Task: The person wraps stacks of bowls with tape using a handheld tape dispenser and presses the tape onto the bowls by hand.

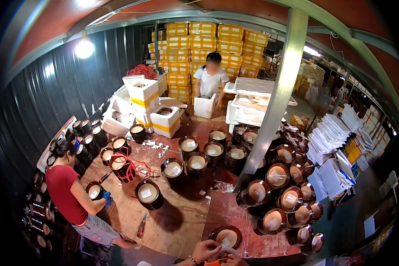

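At the bottom edge, my left hand (203, 251) has its fingers bent and pinched together, beside a pale, see-through item (224, 252) that I cannot identify. My right hand (235, 260) is just right of it, fingers curled and partly cut off by the frame. Something orange (214, 263) lies low between the two hands; its kind is unclear. Right beyond my fingers stands a stack of dark brown-rimmed bowls (216, 232) with cream insides and a white paper label (226, 242) on top.
Many stacked bowls (270, 220) crowd the right side behind a metal post (275, 97). A box cutter (142, 225) lies left on the wooden table (181, 235). A person in red (66, 190) handles bowls; another (210, 80) stands behind a foam box (205, 106). Yellow-taped cartons (204, 42) rise behind.
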### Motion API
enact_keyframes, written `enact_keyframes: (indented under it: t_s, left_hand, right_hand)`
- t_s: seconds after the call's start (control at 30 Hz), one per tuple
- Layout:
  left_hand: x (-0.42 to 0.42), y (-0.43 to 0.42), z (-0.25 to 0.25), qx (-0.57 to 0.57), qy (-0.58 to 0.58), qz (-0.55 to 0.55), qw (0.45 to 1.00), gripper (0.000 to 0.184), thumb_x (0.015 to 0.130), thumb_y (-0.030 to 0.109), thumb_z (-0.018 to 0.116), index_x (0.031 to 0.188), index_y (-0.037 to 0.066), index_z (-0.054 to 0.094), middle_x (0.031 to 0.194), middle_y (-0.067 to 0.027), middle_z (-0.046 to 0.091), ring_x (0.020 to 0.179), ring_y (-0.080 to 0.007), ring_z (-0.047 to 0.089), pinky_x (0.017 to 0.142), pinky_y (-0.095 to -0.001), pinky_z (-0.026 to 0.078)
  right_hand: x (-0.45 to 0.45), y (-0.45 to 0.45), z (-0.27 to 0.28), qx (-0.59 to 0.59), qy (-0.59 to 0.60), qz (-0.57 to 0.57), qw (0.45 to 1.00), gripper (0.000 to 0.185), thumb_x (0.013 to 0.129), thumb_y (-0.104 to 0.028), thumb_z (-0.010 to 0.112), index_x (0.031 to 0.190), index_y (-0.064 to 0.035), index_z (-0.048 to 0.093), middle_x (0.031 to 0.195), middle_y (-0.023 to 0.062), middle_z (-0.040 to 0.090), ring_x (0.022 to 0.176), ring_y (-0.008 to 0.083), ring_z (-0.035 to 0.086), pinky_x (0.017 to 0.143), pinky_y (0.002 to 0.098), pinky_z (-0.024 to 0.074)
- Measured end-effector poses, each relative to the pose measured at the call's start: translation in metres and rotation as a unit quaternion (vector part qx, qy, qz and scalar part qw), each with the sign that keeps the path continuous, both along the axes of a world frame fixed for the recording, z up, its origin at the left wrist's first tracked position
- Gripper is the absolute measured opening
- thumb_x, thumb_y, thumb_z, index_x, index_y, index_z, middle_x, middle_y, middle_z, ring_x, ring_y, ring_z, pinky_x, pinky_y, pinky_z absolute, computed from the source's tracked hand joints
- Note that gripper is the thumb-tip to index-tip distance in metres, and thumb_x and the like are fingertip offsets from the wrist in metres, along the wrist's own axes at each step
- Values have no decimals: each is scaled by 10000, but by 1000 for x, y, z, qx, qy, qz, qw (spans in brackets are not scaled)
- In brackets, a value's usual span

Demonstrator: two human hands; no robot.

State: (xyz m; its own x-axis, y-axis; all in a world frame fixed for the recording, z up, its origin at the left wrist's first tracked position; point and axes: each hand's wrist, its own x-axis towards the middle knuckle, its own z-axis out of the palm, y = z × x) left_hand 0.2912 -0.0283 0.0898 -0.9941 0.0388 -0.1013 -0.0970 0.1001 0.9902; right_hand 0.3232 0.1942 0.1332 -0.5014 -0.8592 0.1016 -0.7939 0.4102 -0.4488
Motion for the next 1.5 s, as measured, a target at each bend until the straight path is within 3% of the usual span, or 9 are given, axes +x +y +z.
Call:
enact_keyframes:
  t_s: [0.23,0.97,1.17,1.23,1.33,1.43,1.5]
  left_hand:
    - [1,-3,7,-53,23,17,998,326,850,303,827,959,4,759,845,-92,766,777,-135,736,727,-280,587]
    - [-3,0,12,-42,36,35,998,291,845,283,830,941,21,746,821,-81,751,755,-120,727,708,-273,581]
    - [-6,-3,18,-35,35,17,999,284,870,287,808,941,24,729,813,-63,730,742,-109,689,706,-278,562]
    - [-9,-6,20,5,-10,-33,999,282,893,288,782,954,25,704,812,-61,708,738,-115,658,698,-290,540]
    - [-11,-8,13,-28,2,-65,998,280,912,292,759,966,29,678,821,-62,690,741,-126,630,695,-300,518]
    - [-11,-10,10,-35,-3,-87,996,289,913,296,756,968,29,662,822,-69,683,736,-140,619,691,-305,508]
    - [-7,-5,-6,-36,8,-58,998,288,912,295,758,986,29,677,849,-78,697,761,-143,639,707,-303,517]
  right_hand:
    - [-1,-2,4,-37,40,9,998,288,737,-268,720,850,-13,647,764,176,653,769,348,668,934,457,527]
    - [-3,1,-1,-22,6,-14,1000,295,753,-259,689,874,9,661,755,182,650,766,359,676,983,472,522]
    - [-6,0,-1,-31,24,2,999,285,743,-251,683,867,4,655,751,178,647,763,356,666,979,470,517]
    - [-7,0,-1,-33,37,11,999,273,740,-244,679,859,0,650,746,175,643,754,354,662,982,471,513]
    - [-9,1,-3,-33,49,23,998,250,736,-235,672,839,-9,639,732,169,633,745,351,660,994,477,505]
    - [-10,5,-16,-69,-39,17,997,235,725,-226,674,823,-17,628,722,165,622,750,345,659,998,482,505]
    - [-8,1,0,-4,30,25,999,260,727,-229,696,858,-10,646,766,164,650,791,336,670,986,480,511]
